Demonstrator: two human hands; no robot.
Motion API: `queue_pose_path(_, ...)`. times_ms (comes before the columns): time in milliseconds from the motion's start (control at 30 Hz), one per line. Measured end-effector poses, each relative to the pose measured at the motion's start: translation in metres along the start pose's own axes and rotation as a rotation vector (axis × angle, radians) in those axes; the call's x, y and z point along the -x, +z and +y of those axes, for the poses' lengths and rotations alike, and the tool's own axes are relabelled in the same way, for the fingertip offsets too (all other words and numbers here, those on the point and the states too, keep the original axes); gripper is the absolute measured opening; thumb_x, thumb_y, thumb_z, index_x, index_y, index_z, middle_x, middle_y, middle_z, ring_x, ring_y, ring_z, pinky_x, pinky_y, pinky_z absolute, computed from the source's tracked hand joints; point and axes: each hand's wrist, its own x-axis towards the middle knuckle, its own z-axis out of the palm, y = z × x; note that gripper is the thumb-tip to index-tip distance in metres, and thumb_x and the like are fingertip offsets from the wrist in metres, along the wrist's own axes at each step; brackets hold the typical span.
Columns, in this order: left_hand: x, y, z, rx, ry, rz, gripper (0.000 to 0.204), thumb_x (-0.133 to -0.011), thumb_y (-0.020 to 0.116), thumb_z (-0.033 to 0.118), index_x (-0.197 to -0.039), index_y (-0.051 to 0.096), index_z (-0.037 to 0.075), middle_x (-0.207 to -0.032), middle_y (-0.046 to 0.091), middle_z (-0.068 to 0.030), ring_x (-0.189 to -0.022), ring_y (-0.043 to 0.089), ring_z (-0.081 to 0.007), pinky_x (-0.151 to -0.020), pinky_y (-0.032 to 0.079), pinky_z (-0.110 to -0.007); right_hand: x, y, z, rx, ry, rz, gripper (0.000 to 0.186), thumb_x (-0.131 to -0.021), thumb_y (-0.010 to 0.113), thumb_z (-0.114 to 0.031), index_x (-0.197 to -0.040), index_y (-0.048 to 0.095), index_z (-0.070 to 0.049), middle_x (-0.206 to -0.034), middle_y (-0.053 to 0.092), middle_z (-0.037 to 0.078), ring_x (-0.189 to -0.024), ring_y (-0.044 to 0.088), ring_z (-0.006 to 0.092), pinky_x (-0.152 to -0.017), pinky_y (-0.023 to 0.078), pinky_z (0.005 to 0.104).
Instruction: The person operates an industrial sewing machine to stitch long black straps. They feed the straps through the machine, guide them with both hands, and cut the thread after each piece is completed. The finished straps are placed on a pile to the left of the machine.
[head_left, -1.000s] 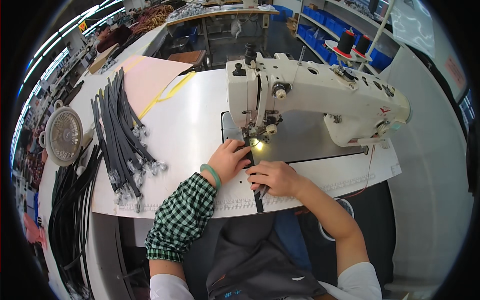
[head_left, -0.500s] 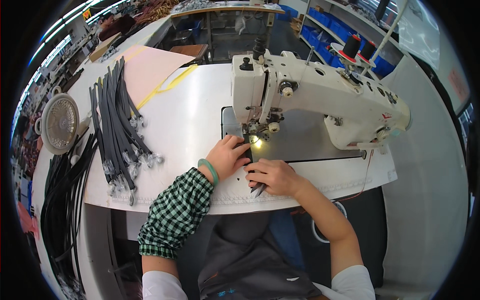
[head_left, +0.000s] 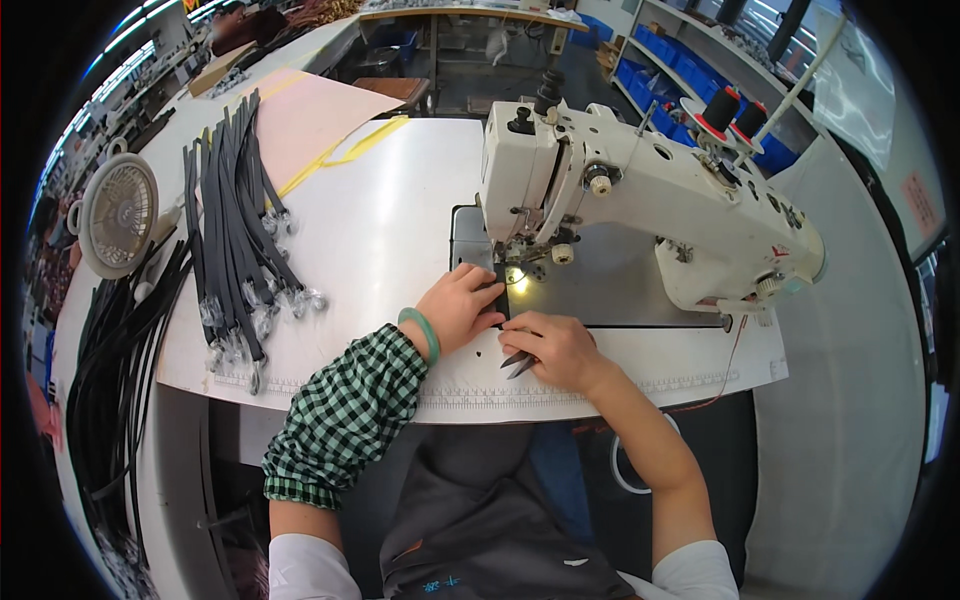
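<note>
A short dark strap [head_left: 502,300] lies under the needle area of the white sewing machine [head_left: 600,180], next to its small lit lamp. My left hand [head_left: 458,308], with a green bangle at the wrist, grips the strap's left edge between thumb and fingers. From the right, my right hand [head_left: 558,350] reaches the near end of the strap with its fingertips. Tucked in that same hand is a pair of dark thread snips [head_left: 519,364], blades jutting out toward the left. The palm hides the rest of the snips, and my fingers cover part of the strap.
Left on the white table lie many dark straps [head_left: 232,220] with plastic-wrapped ends. Beyond them is a pink sheet [head_left: 310,120] with yellow edging. A round sieve-like basket [head_left: 118,215] and hanging black straps [head_left: 115,400] sit farther left. Thread spools [head_left: 720,110] stand behind the machine.
The whole view has shifted slightly, so the machine appears farther right. Both hands stay at the strap; the right fingertips have come closer together at its near end.
</note>
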Motion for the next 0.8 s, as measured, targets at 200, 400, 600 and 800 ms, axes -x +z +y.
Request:
queue_pose_path(200, -0.001, 0.003, -0.002, -0.023, 0.032, 0.036, 0.026, -0.068, 0.065, 0.012, -0.090, 0.061, 0.000, -0.094, 0.056, -0.0096, -0.090, 0.052, -0.0240, -0.077, 0.045, -0.031, -0.002, -0.001, -0.002, 0.058, 0.026, 0.060, 0.013, -0.064, 0.060, -0.003, -0.075, 0.057, -0.009, -0.080, 0.055, 0.001, -0.064, 0.057, 0.0191, -0.055, 0.047, 0.0305)
queue_pose_path(400, -0.002, 0.002, -0.004, -0.042, 0.043, 0.052, 0.016, -0.068, 0.063, 0.007, -0.083, 0.064, 0.002, -0.087, 0.059, -0.0065, -0.083, 0.055, -0.0206, -0.072, 0.047, -0.029, 0.000, -0.017, -0.006, 0.122, 0.075, 0.072, 0.011, -0.064, 0.062, -0.006, -0.074, 0.058, -0.009, -0.075, 0.055, 0.001, -0.062, 0.056, 0.0187, -0.054, 0.046, 0.0300)
queue_pose_path(600, -0.009, 0.003, -0.014, -0.008, 0.034, 0.052, 0.012, -0.068, 0.062, 0.006, -0.080, 0.065, 0.002, -0.086, 0.061, -0.0058, -0.081, 0.056, -0.0199, -0.071, 0.048, -0.029, 0.013, -0.032, -0.008, 0.172, 0.104, 0.072, 0.010, -0.064, 0.062, -0.006, -0.073, 0.058, -0.009, -0.073, 0.055, 0.001, -0.062, 0.056, 0.0179, -0.053, 0.045, 0.0292)
queue_pose_path(800, -0.015, 0.004, -0.021, 0.025, -0.005, 0.065, 0.013, -0.069, 0.062, 0.005, -0.081, 0.065, 0.002, -0.086, 0.061, -0.0058, -0.083, 0.056, -0.0203, -0.073, 0.048, -0.028, 0.019, -0.037, -0.005, 0.152, 0.156, 0.115, 0.008, -0.066, 0.062, -0.006, -0.073, 0.059, -0.008, -0.073, 0.057, 0.002, -0.062, 0.057, 0.0184, -0.053, 0.045, 0.0289)
